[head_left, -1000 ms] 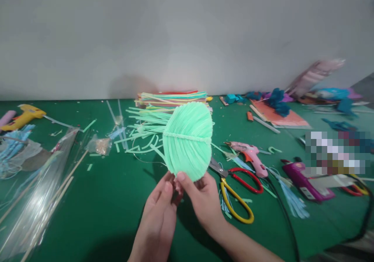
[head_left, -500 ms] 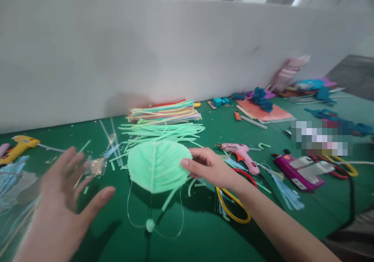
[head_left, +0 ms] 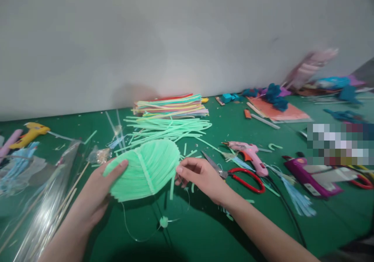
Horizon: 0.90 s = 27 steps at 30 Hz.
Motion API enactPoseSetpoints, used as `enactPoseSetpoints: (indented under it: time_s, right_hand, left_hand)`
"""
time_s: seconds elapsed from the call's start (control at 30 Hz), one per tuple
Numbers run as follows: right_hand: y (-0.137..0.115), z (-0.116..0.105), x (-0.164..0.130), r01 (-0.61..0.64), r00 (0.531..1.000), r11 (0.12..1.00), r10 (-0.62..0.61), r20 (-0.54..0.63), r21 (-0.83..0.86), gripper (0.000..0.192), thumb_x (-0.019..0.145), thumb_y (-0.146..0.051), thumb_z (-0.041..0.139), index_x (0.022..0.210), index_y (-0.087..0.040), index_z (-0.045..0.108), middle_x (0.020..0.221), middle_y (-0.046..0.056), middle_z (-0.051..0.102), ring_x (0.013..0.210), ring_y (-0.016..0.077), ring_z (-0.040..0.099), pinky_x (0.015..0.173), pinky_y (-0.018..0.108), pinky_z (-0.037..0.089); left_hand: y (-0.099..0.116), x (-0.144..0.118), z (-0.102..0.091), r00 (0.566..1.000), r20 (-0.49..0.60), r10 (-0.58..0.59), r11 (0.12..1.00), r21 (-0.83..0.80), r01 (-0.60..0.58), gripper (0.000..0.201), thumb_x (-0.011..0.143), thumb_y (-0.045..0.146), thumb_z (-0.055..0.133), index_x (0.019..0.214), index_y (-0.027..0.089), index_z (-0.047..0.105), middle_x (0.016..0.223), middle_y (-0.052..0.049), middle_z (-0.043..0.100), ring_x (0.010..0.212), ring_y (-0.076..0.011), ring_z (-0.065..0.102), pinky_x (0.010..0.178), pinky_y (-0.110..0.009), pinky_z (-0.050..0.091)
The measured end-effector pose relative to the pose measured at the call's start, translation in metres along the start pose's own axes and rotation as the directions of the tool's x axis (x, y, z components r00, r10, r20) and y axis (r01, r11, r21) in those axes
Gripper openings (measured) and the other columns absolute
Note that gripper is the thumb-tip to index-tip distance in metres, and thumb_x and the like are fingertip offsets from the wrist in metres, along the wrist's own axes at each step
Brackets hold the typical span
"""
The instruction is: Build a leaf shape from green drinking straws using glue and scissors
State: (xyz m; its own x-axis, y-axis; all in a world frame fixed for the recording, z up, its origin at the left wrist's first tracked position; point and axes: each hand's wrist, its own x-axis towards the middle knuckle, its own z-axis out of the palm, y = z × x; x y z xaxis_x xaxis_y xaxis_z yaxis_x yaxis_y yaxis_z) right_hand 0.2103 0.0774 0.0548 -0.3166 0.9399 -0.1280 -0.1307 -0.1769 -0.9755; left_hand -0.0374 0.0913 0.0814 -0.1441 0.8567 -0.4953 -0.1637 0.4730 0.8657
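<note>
One mint-green leaf-shaped piece (head_left: 143, 170), held tilted above the green table (head_left: 201, 234), near the middle; left hand (head_left: 96, 192) clamped on its left edge, thumb on top; right hand (head_left: 201, 176) at the opposite edge, fingers curled, grip on rim or thread not clear to see; fine clear thread (head_left: 138, 240) looped beneath, with small green ball (head_left: 164, 222); step in hand, apparently: steadying the piece, attending to its right edge; next move, by judgement, calling for firm left support and untangled thread.
</note>
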Motion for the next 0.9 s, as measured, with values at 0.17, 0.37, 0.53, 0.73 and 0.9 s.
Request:
enactPoseSetpoints:
  time_s: [0.17, 0.37, 0.53, 0.73, 0.9]
  right_hand:
    - [0.01, 0.003, 0.002, -0.025, 0.995, 0.999, 0.029, -0.094, 0.047, 0.03, 0.08, -0.046, 0.07, 0.078, -0.017, 0.064, 0.068, 0.0, 0.067, 0.063, 0.0114, 0.064, 0.062, 0.024, 0.053]
    - [0.002, 0.003, 0.0, 0.026, 0.992, 0.999, -0.029, -0.123, -0.027, 0.028, 0.077, -0.044, 0.073, 0.073, -0.018, 0.064, 0.062, -0.004, 0.06, 0.057, 0.0099, 0.059, 0.059, 0.022, 0.05]
    - [0.002, 0.014, -0.007, -0.049, 0.999, 0.992, 0.051, 0.013, -0.118, 0.023, 0.076, -0.039, 0.073, 0.076, -0.017, 0.067, 0.062, -0.003, 0.062, 0.056, 0.0102, 0.057, 0.055, 0.021, 0.047]
    - [0.008, 0.019, -0.011, -0.1, 0.994, 0.994, 0.101, 0.029, -0.05, 0.018, 0.073, -0.033, 0.078, 0.078, -0.017, 0.071, 0.061, -0.003, 0.062, 0.056, 0.0089, 0.054, 0.054, 0.019, 0.044]
    - [0.009, 0.014, -0.011, -0.143, 0.99, 0.989, 0.144, 0.008, -0.043, 0.022, 0.065, -0.027, 0.083, 0.078, -0.015, 0.069, 0.059, -0.005, 0.058, 0.054, 0.0065, 0.048, 0.054, 0.018, 0.042]
  left_hand:
    - [-0.005, 0.002, -0.003, 1.0, 0.014, -0.026, 0.999, -0.036, 0.026, 0.029, 0.075, 0.033, 0.075, 0.099, 0.017, 0.073, 0.084, -0.008, 0.077, 0.067, -0.02, 0.072, 0.06, -0.027, 0.058]
    - [0.005, 0.01, -0.03, 0.953, 0.267, -0.144, 0.974, 0.208, 0.089, 0.039, 0.058, 0.028, 0.086, 0.093, 0.017, 0.074, 0.088, -0.012, 0.075, 0.077, -0.0281, 0.071, 0.065, -0.035, 0.057]
    - [0.029, 0.016, -0.004, 0.812, 0.578, -0.078, 0.869, 0.439, -0.229, 0.035, 0.068, 0.034, 0.079, 0.1, 0.025, 0.07, 0.079, -0.004, 0.07, 0.071, -0.0209, 0.065, 0.064, -0.029, 0.048]
    - [0.031, 0.013, 0.045, 0.723, 0.691, 0.007, 0.651, 0.546, -0.527, 0.016, 0.069, 0.037, 0.075, 0.078, 0.025, 0.07, 0.08, 0.001, 0.069, 0.078, -0.0203, 0.062, 0.07, -0.028, 0.043]
    - [0.026, 0.017, 0.043, 0.739, 0.673, 0.0, 0.625, 0.577, -0.526, 0.021, 0.073, 0.043, 0.071, 0.084, 0.026, 0.07, 0.088, 0.0, 0.069, 0.086, -0.0218, 0.062, 0.074, -0.029, 0.043]
